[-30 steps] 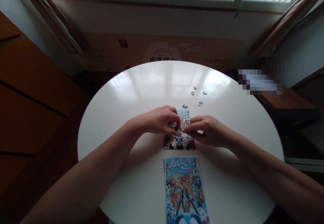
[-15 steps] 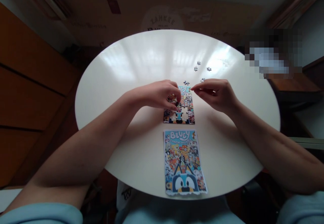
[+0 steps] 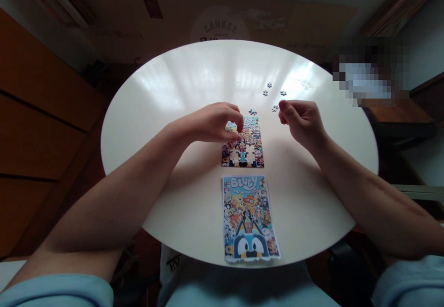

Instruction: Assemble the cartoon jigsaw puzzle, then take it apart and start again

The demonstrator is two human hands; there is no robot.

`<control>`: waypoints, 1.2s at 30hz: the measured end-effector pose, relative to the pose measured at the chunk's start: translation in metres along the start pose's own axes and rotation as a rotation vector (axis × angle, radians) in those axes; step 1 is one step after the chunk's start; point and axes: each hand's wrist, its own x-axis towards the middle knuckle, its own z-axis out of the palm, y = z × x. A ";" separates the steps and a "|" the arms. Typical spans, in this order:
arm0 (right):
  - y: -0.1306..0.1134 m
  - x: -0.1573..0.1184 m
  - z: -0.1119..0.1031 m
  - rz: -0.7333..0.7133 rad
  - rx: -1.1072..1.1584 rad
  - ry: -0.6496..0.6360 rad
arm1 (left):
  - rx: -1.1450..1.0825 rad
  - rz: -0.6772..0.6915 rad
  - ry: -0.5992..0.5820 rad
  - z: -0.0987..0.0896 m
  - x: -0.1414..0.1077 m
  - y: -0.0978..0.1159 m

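Observation:
A partly filled jigsaw puzzle [image 3: 258,145] lies on the round white table, with bare gaps in its lower half. My left hand [image 3: 224,122] hovers over the puzzle's left side, thumb and fingers curved apart with nothing visible between them. To the right of the puzzle, my right hand [image 3: 301,118] is raised with its fingers curled and thumb pressed against them; whatever it may hold is hidden. Just above the puzzle lies a loose piece [image 3: 253,112], and another loose piece [image 3: 274,108] is beside my right fingertips. Below the puzzle is a printed Bluey picture [image 3: 248,219] with a torn bottom edge.
Further loose pieces [image 3: 269,85] lie toward the back right of the white table [image 3: 166,85]. Orange cabinets [image 3: 34,113] stand at the left. A pixelated area covers something above a brown wooden surface [image 3: 398,113] at the right.
My right hand has pulled away from the puzzle's upper right to the right, and its fingers have curled in. My left hand stays over the puzzle, its thumb slightly higher.

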 end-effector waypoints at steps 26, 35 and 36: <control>0.003 0.000 0.006 0.033 0.165 0.039 | 0.063 -0.075 -0.146 0.001 -0.001 0.014; 0.001 -0.001 0.007 0.028 0.148 0.041 | 0.064 -0.121 -0.228 0.007 0.004 0.017; 0.001 -0.001 0.007 0.027 0.148 0.039 | 0.068 -0.132 -0.237 0.007 0.004 0.017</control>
